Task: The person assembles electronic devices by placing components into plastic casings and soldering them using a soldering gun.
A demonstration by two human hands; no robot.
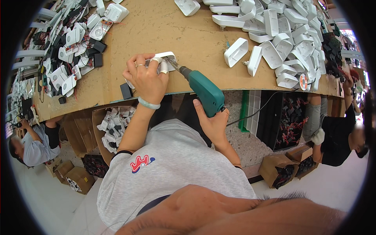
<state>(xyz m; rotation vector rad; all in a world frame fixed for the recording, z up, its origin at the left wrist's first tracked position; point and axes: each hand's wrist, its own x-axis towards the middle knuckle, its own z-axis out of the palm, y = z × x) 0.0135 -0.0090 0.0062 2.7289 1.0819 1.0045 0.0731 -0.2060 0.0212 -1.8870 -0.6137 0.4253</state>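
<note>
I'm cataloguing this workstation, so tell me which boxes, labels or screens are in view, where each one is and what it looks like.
Open brown carton, under the table edge: filled with white parts.
Brown cartons, floor lower left: one open.
Brown cartons, floor right: holding dark parts.
Round disc, table's right edge: orange and white.
No screens show.

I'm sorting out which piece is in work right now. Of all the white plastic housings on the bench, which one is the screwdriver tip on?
The white housing pinned under the left hand at the bench edge; the green electric screwdriver in the right hand points into it. The others lie untouched in piles.

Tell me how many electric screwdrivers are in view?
1: a green electric screwdriver in the right hand, its bit on the white casing under the left hand. Others may be hidden.
</note>
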